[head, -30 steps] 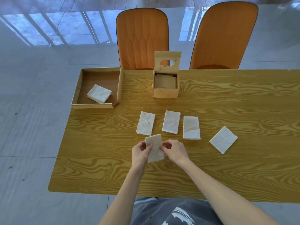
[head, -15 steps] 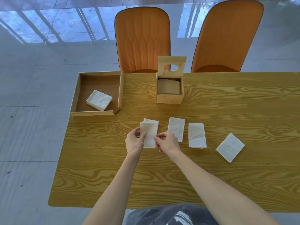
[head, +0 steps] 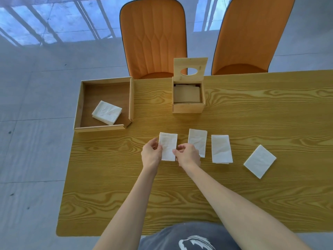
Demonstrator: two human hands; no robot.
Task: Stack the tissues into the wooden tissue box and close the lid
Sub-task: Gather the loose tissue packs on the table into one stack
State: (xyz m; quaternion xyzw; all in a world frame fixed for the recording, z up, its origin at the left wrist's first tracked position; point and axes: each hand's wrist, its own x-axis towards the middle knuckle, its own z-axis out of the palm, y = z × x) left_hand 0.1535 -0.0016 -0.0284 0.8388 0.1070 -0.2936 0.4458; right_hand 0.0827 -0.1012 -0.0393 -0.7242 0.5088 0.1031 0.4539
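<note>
A folded white tissue (head: 168, 146) lies over the leftmost tissue of the row, and both hands pinch it: my left hand (head: 151, 153) at its left edge, my right hand (head: 187, 154) at its right edge. Two more folded tissues (head: 198, 141) (head: 221, 148) lie to the right, and a fourth (head: 259, 161) sits turned further right. The wooden tissue box (head: 188, 107) stands behind them with its lid (head: 190, 69) upright and tissues inside.
A wooden tray (head: 104, 91) at the table's far left corner holds a stack of white tissues (head: 107, 112). Two orange chairs (head: 153, 35) (head: 252, 33) stand behind the wooden table (head: 252, 109). The table's left edge runs close to the tray.
Both hands carried the tissue away from me and laid it over the leftmost tissue in the row. The view has shifted forward.
</note>
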